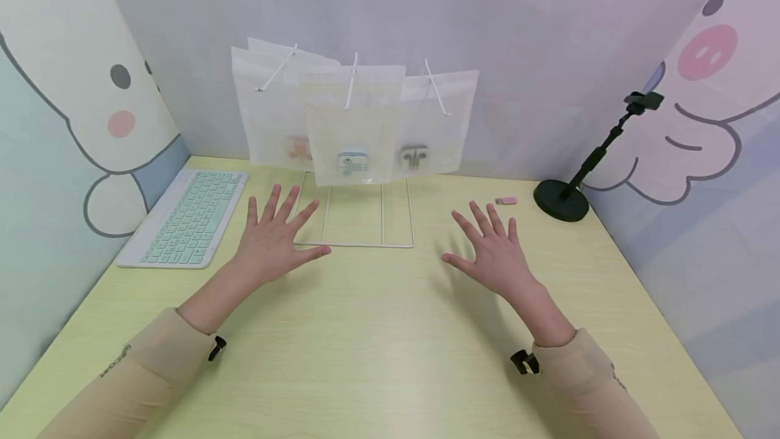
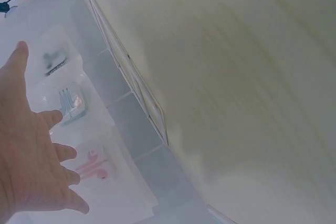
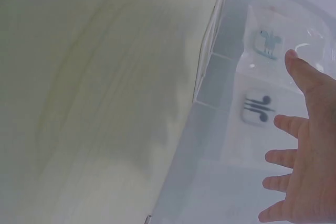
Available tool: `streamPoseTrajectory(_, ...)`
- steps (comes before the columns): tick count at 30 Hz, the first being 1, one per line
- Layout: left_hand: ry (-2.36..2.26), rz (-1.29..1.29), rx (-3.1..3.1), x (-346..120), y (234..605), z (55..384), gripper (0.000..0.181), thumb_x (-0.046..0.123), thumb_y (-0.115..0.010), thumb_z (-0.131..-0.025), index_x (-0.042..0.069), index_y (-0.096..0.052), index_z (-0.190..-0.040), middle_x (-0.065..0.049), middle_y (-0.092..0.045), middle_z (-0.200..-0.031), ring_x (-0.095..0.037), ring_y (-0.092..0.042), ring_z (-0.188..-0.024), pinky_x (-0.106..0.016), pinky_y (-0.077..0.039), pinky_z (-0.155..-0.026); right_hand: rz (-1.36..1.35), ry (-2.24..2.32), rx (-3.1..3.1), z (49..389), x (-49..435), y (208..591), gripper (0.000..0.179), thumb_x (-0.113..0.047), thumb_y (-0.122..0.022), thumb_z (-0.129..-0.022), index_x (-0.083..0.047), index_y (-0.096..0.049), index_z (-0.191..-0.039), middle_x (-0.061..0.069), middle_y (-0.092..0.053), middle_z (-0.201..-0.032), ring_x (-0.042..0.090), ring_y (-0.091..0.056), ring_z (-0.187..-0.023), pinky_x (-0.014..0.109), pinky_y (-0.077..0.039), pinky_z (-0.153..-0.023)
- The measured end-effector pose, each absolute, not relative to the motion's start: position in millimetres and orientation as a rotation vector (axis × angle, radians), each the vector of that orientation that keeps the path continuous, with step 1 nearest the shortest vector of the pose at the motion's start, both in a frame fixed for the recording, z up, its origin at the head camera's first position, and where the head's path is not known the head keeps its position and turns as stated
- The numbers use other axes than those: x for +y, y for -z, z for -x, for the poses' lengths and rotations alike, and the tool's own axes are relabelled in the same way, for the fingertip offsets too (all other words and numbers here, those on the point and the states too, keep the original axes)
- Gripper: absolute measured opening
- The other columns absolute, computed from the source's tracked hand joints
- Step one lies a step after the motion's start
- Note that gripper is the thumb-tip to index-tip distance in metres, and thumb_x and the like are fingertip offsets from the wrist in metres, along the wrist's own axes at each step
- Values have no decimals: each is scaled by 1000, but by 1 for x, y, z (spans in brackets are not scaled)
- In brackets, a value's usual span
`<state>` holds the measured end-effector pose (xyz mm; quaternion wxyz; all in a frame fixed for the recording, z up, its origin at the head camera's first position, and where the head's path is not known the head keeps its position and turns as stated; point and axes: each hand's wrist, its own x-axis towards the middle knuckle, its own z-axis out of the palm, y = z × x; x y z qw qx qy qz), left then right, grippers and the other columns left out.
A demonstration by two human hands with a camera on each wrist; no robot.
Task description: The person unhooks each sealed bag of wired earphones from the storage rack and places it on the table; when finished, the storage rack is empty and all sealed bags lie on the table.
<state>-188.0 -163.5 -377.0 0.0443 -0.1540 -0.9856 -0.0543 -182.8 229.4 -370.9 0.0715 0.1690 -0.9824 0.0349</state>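
Both hands are spread with fingers straight and hold nothing. My left hand point(image 1: 271, 242) hovers over the table beside the base of a white wire rack point(image 1: 359, 245), with the keyboard point(image 1: 193, 219) to its left. On the other side my right hand point(image 1: 496, 259) is held over the table, nearest a small pink USB stick point(image 1: 507, 201). Translucent zip bags hang from the rack's white hooks: a left bag point(image 1: 268, 114) with pink earphones point(image 2: 94, 165), a middle bag point(image 1: 353, 124) with pale blue earphones point(image 3: 270, 40), and a right bag point(image 1: 441, 117) with dark earphones point(image 3: 258, 108).
A black phone stand point(image 1: 594, 161) with a round base stands at the back right. Walls with cartoon animals enclose the pale wooden table point(image 1: 365, 344) at the back and both sides. The hanging bags sit close to the back wall.
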Motion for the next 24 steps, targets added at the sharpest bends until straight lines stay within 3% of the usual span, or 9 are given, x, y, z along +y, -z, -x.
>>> streamPoseTrajectory(19, 146, 450, -2998, -168, 372, 189, 93, 82, -38, -78, 29, -18, -152, -11, 3, -159, -29, 25, -141, -62, 16, -108, -531, -95, -2927, 184, 228, 365, 82, -67, -53, -82, -28, -27, -149, 11, -15, -158, 37, -5, -145, 68, -4, -108)
streamPoseTrajectory(24, 136, 446, -2978, -172, 369, 191, 93, 81, -41, -78, 29, -20, -151, -12, 0, -159, -29, 23, -142, -63, 11, -109, -535, -75, -2916, 187, 227, 361, 83, -68, -52, -83, -28, -25, -150, 11, -14, -158, 37, -4, -145, 68, -4, -108)
